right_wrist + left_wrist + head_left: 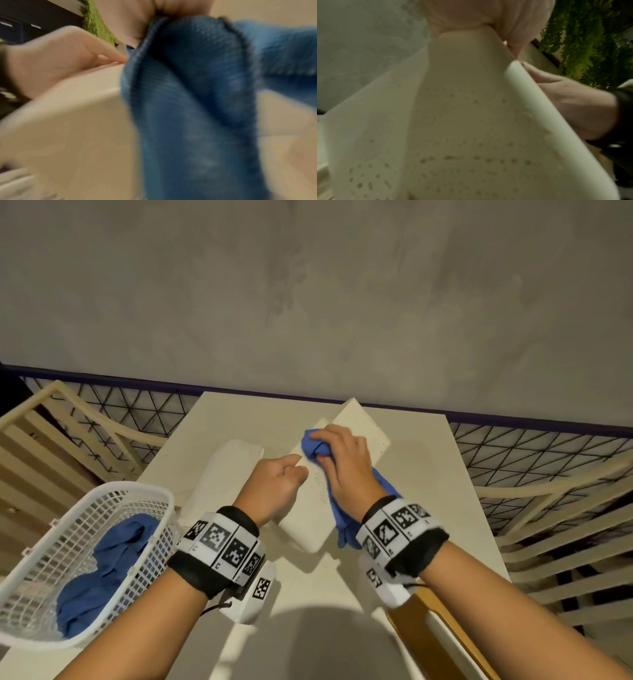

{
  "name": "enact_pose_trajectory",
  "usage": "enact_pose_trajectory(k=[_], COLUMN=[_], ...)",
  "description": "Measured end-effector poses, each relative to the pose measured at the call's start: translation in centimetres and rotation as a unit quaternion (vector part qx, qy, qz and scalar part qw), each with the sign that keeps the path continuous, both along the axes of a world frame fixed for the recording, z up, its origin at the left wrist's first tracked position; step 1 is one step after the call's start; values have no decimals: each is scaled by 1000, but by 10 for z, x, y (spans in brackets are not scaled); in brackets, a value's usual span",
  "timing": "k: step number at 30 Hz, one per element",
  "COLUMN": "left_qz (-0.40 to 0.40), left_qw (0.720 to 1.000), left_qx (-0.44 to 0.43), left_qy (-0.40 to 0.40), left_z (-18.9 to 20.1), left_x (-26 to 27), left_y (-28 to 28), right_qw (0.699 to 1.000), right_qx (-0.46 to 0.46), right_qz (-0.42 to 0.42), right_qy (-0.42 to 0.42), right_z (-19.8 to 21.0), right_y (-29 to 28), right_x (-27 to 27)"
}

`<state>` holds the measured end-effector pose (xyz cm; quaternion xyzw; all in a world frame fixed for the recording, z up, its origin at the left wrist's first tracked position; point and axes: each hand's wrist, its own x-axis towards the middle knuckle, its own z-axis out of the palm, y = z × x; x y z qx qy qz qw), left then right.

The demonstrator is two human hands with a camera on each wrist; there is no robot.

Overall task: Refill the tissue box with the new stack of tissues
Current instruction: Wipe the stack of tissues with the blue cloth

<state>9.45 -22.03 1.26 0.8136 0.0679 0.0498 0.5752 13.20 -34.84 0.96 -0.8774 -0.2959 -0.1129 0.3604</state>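
Note:
A cream tissue box (310,520) with small perforated dots lies diagonally on the white table (428,474). My left hand (281,477) grips its left edge, seen close up as the box (453,121) in the left wrist view. My right hand (337,453) holds a bunched blue cloth (317,446) against the box top; the cloth (188,94) hangs down past my wrist. A white stack of tissues (226,470) lies just left of the box, partly hidden by my left hand. A flat cream panel (363,422) lies beyond my right hand.
A white plastic basket (113,501) holding another blue cloth (106,570) sits at the table's front left. Wooden slatted chairs (565,535) and a black wire grid flank the table. A grey wall stands behind.

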Motion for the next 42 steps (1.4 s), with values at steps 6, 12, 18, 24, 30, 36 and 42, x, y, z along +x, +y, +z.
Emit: enact_pose_trajectory(k=[6,12,18,24,30,36,42], left_qz=[-49,-55,-40,10,-3,44,90], left_qw=[996,986,995,1000,1000,998,976], left_qx=[62,137,71,-18,-22,-43,-190], left_qy=[-32,-77,-63,-4,-1,28,65], left_z=[-2,-2,-7,-4,-5,-5,-4], left_x=[-8,-3,-2,10,5,11,27], left_y=[1,2,9,6,-1,0,7], right_qw=[976,990,960,984,965,987,999], right_qx=[62,82,112,82,89,-8,-33], right_qz=[-199,-110,-228,-121,-225,-151,-7], right_qy=[59,43,116,99,104,54,24], right_z=[-1,-11,-18,-34,-13,-20,-44], right_y=[-24,-9,-39,-14,-36,-25,0], right_x=[42,14,40,-12,39,17,-40])
